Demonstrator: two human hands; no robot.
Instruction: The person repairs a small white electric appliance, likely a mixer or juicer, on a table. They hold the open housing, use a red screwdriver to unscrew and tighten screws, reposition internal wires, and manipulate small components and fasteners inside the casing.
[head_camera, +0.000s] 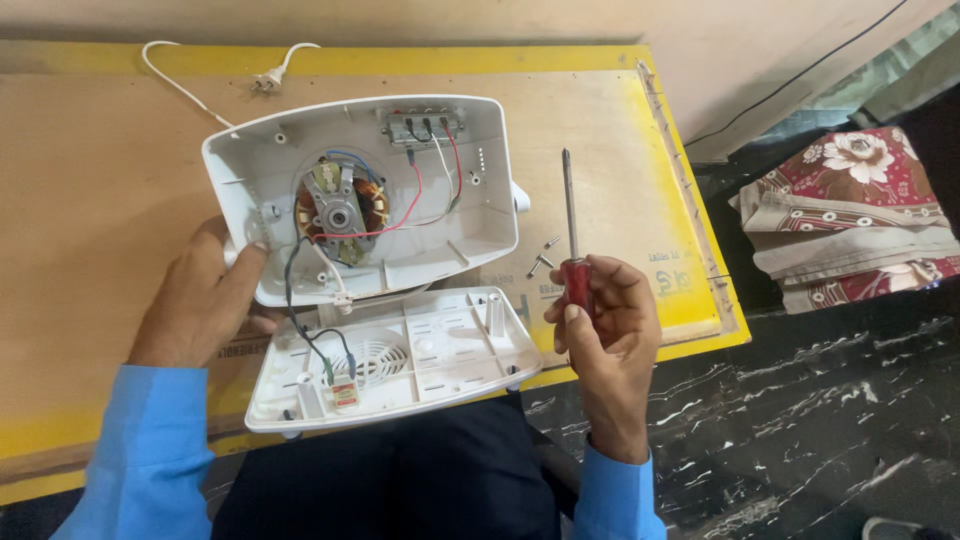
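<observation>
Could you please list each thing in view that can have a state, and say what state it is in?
Appliance housing: opened, motor and wiring exposed.
Bottom cover: off, lying inside-up, wires attached.
Power plug: unplugged, on the board.
Screws: removed, loose on the board.
Screwdriver: held upright by right hand.
Left hand: gripping the housing's edge.
Cloth: folded.

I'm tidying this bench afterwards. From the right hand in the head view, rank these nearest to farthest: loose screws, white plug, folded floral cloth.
From the right hand:
1. Loose screws, on the board just up-left of it.
2. Folded floral cloth, off the table to the right.
3. White plug, at the far left edge.
</observation>
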